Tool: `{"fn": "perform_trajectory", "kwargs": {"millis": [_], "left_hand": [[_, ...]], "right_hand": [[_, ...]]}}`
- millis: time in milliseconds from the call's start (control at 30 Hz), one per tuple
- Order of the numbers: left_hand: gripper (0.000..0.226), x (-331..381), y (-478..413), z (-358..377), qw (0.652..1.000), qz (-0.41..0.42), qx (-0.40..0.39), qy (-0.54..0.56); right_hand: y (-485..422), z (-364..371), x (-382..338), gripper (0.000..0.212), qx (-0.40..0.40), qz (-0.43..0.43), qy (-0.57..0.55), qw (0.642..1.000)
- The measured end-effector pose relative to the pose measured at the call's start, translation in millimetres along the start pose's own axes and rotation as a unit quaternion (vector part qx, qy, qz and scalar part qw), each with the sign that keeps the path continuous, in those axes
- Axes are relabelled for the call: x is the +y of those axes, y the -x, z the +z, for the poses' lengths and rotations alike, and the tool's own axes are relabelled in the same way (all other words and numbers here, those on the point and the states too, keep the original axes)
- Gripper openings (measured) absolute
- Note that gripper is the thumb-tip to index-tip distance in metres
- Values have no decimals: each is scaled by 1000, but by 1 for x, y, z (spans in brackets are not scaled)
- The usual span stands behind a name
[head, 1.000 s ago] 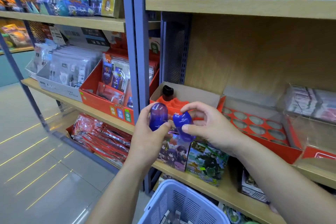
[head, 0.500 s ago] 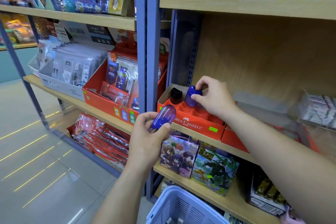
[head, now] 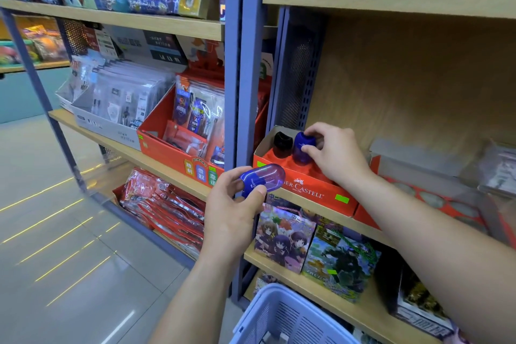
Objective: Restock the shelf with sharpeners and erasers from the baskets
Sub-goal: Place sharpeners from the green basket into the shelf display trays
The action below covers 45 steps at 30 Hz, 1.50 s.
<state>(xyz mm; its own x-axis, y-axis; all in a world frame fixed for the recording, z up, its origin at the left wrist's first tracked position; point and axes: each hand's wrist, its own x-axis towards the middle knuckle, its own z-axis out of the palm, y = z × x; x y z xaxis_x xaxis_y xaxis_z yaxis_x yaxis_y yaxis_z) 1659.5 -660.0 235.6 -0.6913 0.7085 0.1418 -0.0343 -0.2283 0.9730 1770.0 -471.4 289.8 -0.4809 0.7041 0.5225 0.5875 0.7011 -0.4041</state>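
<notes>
Watching the head feed, I go big to small. Shelf (head: pixel 418 78): wood back, mid board carries the stock. Pale blue basket (head: pixel 268 292) sits low centre and I can't read its contents. The red display box (head: pixel 307 187) stands at the left end of the mid board, hard by the metal upright. Right hand (head: pixel 337 153) reaches into the box's back row, fingers curled round an upright blue sharpener (head: pixel 303 148), which stands just beside a black sharpener (head: pixel 282 142). Left hand (head: pixel 231 212) waits in front of the box, thumb and fingers pinching a second blue sharpener (head: pixel 262 177), lying sideways, clear of the shelf.

Risks, my read:
- Can't tell if the upright one is fully down in its slot. Let go early and it may tip.
- The black one is so close that a nudge from the fingers could topple it.
- The left pinch looks light on a smooth, rounded shell. A slip means a drop, likely to the floor rather than the basket.
- Pressing down hard could shove the box.
</notes>
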Motion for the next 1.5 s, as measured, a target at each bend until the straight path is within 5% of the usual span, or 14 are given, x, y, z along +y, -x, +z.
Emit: {"fn": "perform_trajectory", "kwargs": {"millis": [367, 500, 567, 633, 700, 800, 1033, 1233, 1500], "left_hand": [[33, 2, -1, 3, 999, -6, -6, 31], [32, 3, 1, 6, 998, -6, -35, 49], [33, 5, 3, 9, 996, -15, -54, 67], [35, 7, 6, 13, 995, -18, -73, 69], [39, 8, 8, 17, 995, -6, -86, 55], [41, 7, 8, 20, 996, 9, -83, 28], [30, 2, 3, 19, 993, 59, -91, -44], [37, -2, 1, 14, 946, 115, -50, -298], [39, -7, 0, 13, 897, 98, -112, -416]], "right_hand": [[-1, -2, 6, 44, -87, 33, 11, 996], [14, -18, -6, 31, -34, -20, 30, 999], [27, -29, -16, 22, -48, -18, -82, 995], [44, -37, -28, 23, -143, 2, -241, 960], [57, -39, -35, 25, -213, -16, -286, 934], [63, -37, -32, 20, -186, -17, -295, 937], [60, -45, -24, 23, -182, -44, -247, 951], [18, -42, -9, 25, 38, 6, -193, 980], [15, 0, -3, 38, -73, 17, -21, 997]]}}
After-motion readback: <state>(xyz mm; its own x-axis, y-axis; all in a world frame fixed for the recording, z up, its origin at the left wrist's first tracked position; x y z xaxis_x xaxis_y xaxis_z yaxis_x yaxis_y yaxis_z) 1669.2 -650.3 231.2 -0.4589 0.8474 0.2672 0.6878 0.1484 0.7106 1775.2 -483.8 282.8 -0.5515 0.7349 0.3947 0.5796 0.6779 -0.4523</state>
